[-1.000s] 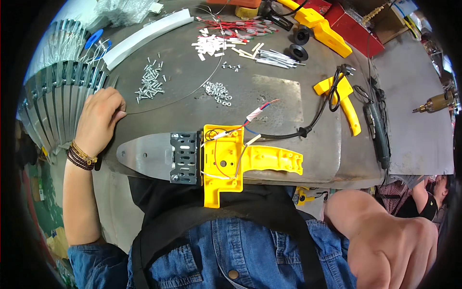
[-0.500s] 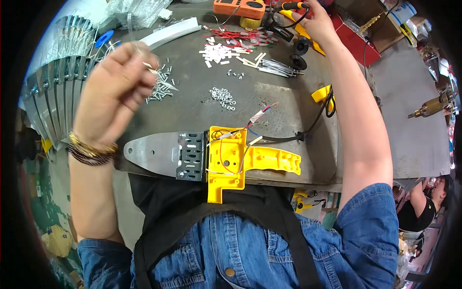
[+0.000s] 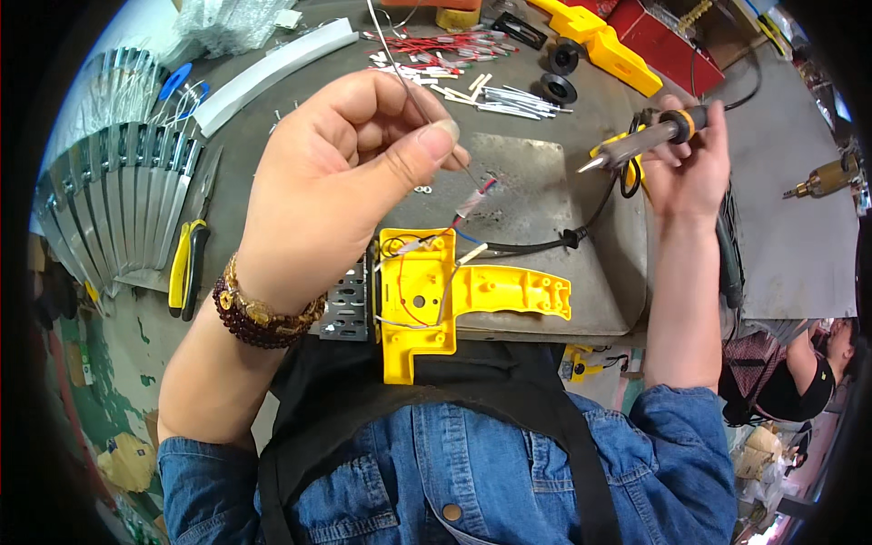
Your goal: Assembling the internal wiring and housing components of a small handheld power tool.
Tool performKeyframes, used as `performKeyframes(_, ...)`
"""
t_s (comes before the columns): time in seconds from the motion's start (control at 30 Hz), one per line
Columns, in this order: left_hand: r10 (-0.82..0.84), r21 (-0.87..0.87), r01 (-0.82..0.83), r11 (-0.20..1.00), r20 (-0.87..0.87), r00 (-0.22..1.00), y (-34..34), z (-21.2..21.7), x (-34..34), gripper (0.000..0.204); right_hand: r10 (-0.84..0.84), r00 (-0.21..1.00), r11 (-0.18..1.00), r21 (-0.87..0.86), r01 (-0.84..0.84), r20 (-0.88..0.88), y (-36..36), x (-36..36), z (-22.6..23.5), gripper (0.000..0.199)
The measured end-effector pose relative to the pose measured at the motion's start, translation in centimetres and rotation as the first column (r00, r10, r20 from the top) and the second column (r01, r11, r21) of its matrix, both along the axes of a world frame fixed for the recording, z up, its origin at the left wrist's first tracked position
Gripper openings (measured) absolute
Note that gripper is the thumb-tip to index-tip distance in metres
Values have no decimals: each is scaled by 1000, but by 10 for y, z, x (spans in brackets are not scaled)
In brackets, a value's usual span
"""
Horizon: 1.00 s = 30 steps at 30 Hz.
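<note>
Pinched between the thumb and fingers of my left hand (image 3: pixel 331 177) is a thin solder wire (image 3: pixel 389 50), its lower end slanting down toward the twisted wire ends (image 3: pixel 472 202). My right hand (image 3: pixel 688 177) holds a soldering iron (image 3: pixel 643 141) by its dark handle, the tip pointing left and apart from the wires. Below them lies an opened yellow plastic tool housing (image 3: pixel 509 292) with a curved handle and thin wires inside. A black cord (image 3: pixel 527 247) runs to it. The slotted metal plate (image 3: pixel 345 309) at its left side is partly hidden by my left wrist.
Red-tipped leads (image 3: pixel 445 47), grey pins (image 3: pixel 522 102) and black rings (image 3: pixel 558 88) lie at the back. Yellow-handled pliers (image 3: pixel 186 259) rest left, beside fanned metal blades (image 3: pixel 118 191). A yellow housing half (image 3: pixel 604 50) and red box (image 3: pixel 663 41) stand back right. Another person (image 3: pixel 790 377) is far right.
My left hand has moved right, over the middle of the table above the wires. My right hand has come nearer from the back right, bringing the soldering iron with it.
</note>
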<state>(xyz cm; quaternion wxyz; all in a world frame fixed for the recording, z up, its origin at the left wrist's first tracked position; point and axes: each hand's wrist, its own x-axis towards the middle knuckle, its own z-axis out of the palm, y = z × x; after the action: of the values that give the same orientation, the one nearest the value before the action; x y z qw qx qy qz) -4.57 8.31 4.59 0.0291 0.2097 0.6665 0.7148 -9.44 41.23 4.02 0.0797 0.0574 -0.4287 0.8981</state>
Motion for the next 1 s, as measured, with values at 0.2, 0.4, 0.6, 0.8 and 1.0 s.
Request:
performKeyframes(0.2,41,-33,-43,999,-61,997,10,-4,-5,16,-91,996,992,81,93,-20,-32,10,-16,32)
performKeyframes(0.4,83,-54,-89,995,-99,992,11,-5,-6,16,-107,994,991,76,107,-4,-32,8,-22,31)
performKeyframes(0.6,83,-55,-88,995,-101,991,10,-7,-7,17,-72,994,993,90,79,-88,-32,7,-24,31)
performKeyframes(0.8,72,-69,-80,994,-108,992,11,-10,-11,18,-116,989,988,97,124,-88,-30,8,-23,31)
performKeyframes(1.0,77,-84,-87,993,-120,990,11,-10,-13,19,-125,984,983,116,139,-123,-35,10,-20,33)
